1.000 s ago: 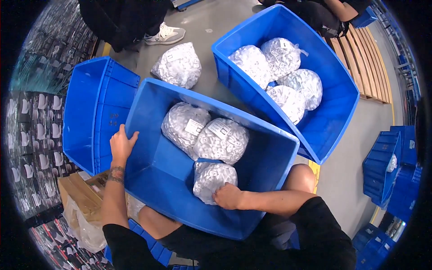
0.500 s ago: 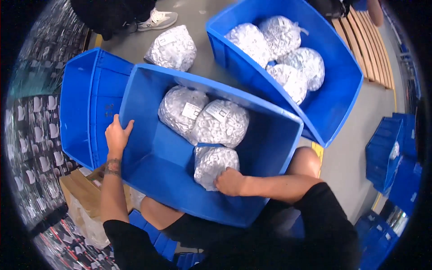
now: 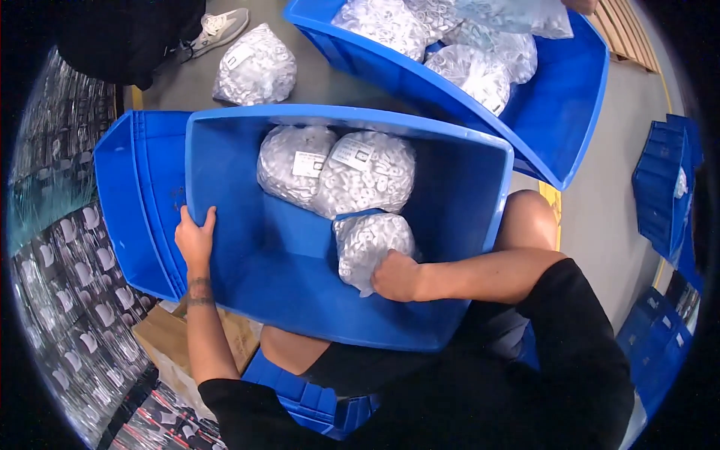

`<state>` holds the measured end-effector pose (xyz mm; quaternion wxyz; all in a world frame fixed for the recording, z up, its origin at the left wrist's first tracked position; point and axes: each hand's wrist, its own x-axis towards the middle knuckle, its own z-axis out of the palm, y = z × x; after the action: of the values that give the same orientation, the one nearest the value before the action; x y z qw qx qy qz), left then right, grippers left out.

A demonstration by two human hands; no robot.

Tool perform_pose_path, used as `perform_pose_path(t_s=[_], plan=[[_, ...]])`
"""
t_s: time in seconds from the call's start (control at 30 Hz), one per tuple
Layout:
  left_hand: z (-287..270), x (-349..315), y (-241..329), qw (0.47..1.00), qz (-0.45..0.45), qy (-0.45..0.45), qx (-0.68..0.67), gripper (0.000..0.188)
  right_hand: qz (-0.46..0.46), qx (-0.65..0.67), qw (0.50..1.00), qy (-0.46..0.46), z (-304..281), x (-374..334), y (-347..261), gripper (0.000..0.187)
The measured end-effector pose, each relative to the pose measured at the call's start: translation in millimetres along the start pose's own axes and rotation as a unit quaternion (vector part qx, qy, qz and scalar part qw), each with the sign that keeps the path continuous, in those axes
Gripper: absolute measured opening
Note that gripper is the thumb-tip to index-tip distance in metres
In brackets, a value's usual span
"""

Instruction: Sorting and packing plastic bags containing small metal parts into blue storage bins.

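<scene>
A large blue plastic bin (image 3: 289,281) stands tilted in front of me, with its opening toward me. My left hand (image 3: 196,238) grips its left rim, thumb on the inner side and fingers over the outside. Inside lie three clear plastic bags filled with small pale parts. Two of them, a left bag (image 3: 289,184) and a right bag (image 3: 375,184), carry white labels and rest against the far wall. My right hand (image 3: 397,276) is closed on the gathered plastic of the nearest bag (image 3: 367,244), which sits on the bin's floor.
Another blue bin (image 3: 559,135) at the far right holds several similar bags; a co-worker's hand (image 3: 581,4) holds a clear bag (image 3: 525,16) above it. One filled bag (image 3: 256,67) lies on the floor near a person's shoe (image 3: 220,28). An empty blue bin (image 3: 120,210) adjoins at left.
My view has shifted and turned slightly. Both hands keep their grips on the bin rim and the nearest bag. A co-worker's hand with a clear bag has appeared over the far bin.
</scene>
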<state>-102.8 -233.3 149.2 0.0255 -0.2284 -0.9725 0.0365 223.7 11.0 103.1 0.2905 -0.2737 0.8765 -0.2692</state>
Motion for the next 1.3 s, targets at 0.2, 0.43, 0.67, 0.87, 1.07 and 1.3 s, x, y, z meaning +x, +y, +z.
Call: perform_pose_path(t_s=[0.2, 0.43, 0.67, 0.87, 1.07, 1.3], plan=[[-1.0, -1.3, 0.7, 1.0, -0.009, 0.002, 0.009, 0.061, 0.005, 0.004, 1.0, 0.001, -5.9, -1.3, -2.5, 0.02], [-1.3, 1.0, 4.6, 1.0, -0.018, -0.01, 0.002, 0.059, 0.007, 0.0, 1.0, 0.009, 5.8, 1.0, 0.4, 0.02], [-2.8, -1.4, 4.4, 0.999, -0.037, -0.026, -0.013, 0.055, -0.002, 0.004, 0.999, 0.031, 11.1, 1.5, -5.9, 0.019], [-2.4, 1.4, 4.4, 0.999, -0.007, -0.014, -0.039, 0.05, -0.085, 0.04, 0.995, 0.021, 24.8, -0.3, -20.5, 0.018], [-2.0, 1.5, 6.5, 1.0, -0.009, -0.01, -0.028, 0.05, -0.112, -0.006, 0.983, -0.145, 13.1, -8.4, -26.8, 0.02], [0.0, 2.2, -2.1, 1.0, -0.005, -0.009, -0.016, 0.053, -0.116, -0.043, 0.967, -0.221, 20.9, -22.9, -38.1, 0.019]])
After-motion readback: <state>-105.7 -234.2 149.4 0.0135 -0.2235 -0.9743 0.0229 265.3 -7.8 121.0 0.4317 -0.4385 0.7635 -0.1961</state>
